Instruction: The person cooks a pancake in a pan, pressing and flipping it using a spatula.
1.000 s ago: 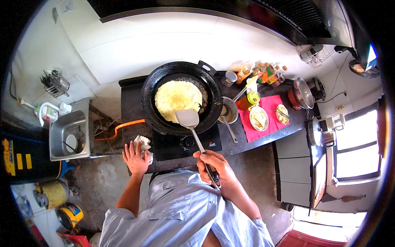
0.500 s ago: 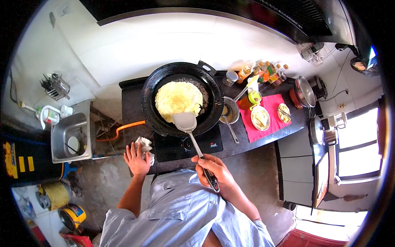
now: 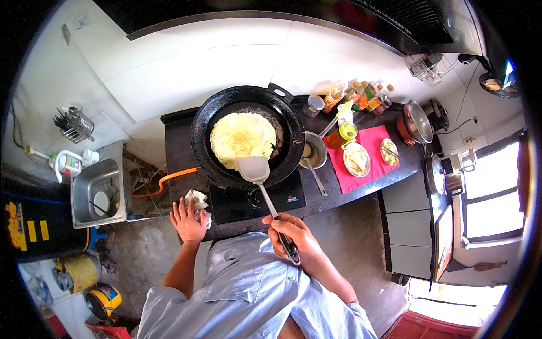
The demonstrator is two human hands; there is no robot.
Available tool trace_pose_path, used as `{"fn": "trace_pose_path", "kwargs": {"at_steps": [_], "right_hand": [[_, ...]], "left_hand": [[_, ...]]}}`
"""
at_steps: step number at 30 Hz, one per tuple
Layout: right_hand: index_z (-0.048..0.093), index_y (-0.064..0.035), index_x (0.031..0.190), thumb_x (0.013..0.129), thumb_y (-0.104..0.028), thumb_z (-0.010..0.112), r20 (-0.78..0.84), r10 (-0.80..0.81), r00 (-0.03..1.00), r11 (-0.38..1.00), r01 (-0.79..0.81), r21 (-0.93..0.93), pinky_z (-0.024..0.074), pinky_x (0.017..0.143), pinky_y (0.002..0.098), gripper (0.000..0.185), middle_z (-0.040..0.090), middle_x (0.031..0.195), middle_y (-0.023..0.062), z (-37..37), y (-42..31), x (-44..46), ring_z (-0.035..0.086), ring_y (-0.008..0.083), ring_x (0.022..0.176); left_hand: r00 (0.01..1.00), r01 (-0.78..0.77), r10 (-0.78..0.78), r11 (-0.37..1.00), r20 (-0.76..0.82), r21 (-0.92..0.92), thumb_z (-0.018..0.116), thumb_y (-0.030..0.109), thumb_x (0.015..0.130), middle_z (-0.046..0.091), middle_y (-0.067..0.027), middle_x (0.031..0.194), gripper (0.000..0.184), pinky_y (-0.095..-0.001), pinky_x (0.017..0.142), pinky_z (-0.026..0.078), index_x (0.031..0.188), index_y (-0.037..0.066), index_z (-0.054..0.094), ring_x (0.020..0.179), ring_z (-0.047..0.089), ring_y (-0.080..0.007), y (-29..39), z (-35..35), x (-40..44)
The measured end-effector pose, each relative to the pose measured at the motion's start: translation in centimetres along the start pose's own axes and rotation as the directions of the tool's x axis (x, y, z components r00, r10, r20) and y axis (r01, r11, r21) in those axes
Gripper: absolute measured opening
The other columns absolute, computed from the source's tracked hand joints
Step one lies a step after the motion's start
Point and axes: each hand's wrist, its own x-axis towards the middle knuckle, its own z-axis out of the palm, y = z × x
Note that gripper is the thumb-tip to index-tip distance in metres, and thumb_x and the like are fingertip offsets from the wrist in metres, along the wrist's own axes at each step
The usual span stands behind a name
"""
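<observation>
A round yellow pancake, egg-like in look [image 3: 240, 135], lies in a big black wok [image 3: 204, 116] on the induction cooker [image 3: 232, 204]. My right hand [image 3: 293, 234] is closed around the black handle of a spatula [image 3: 254, 169], whose broad grey blade rests at the near edge of the pancake. Whether the blade is under the pancake I cannot tell. My left hand [image 3: 189, 222] lies flat with fingers spread on the counter's front edge, beside a crumpled white cloth or tissue [image 3: 197, 199] that it touches.
Right of the wok stands a small pot [image 3: 319, 148] with a ladle. On a pink cloth [image 3: 345, 179] are a bowl of pale food [image 3: 357, 159], a second dish [image 3: 389, 152] and a green-lidded jar [image 3: 348, 133]. Seasoning bottles [image 3: 370, 97] line the wall. A sink [image 3: 79, 195] is at left.
The view has shifted slightly. My hands, the spatula and the pancake hold nearly the same places relative to one another.
</observation>
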Motion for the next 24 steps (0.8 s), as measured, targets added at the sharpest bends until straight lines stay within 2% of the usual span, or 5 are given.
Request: {"fn": "trace_pose_path", "kwargs": {"at_steps": [12,15,24], "right_hand": [[0.062,0.0002,0.124,0.106,-0.022,0.060,-0.019,0.009,1.000,1.000,-0.010,-0.022,0.0377,0.040,0.0288,0.028,0.059,0.071,0.0066,0.23,0.15,-0.38,0.049,0.0131,0.044],[0.061,0.0007,0.124,0.106,-0.023,0.060,-0.005,0.013,1.000,0.999,-0.013,-0.031,0.0376,0.040,0.0291,0.030,0.059,0.071,0.0070,0.16,0.27,-0.35,0.049,0.0135,0.044],[0.059,0.0017,0.126,0.107,-0.023,0.059,0.009,0.045,0.999,0.999,-0.045,-0.020,0.0373,0.040,0.0290,0.031,0.058,0.070,0.0078,0.35,0.33,-0.49,0.048,0.0139,0.044]], "left_hand": [[1.000,-0.010,0.010,1.000,-0.016,0.000,0.061,0.048,0.096,0.048,-0.0154,0.160,0.061,-0.0635,0.124,0.023,0.147,0.014,0.061,0.154,0.033,-0.0434,-0.02,-0.05,-0.05],[0.999,0.008,-0.008,1.000,0.032,0.006,0.060,0.047,0.099,0.043,-0.0141,0.163,0.060,-0.0614,0.126,0.021,0.150,0.016,0.059,0.156,0.030,-0.0418,0.12,-0.38,-0.05],[0.999,0.016,-0.016,1.000,0.036,-0.003,0.060,0.048,0.099,0.043,-0.0143,0.164,0.060,-0.0613,0.126,0.021,0.150,0.015,0.059,0.156,0.030,-0.0417,0.08,-0.37,-0.09]]}}
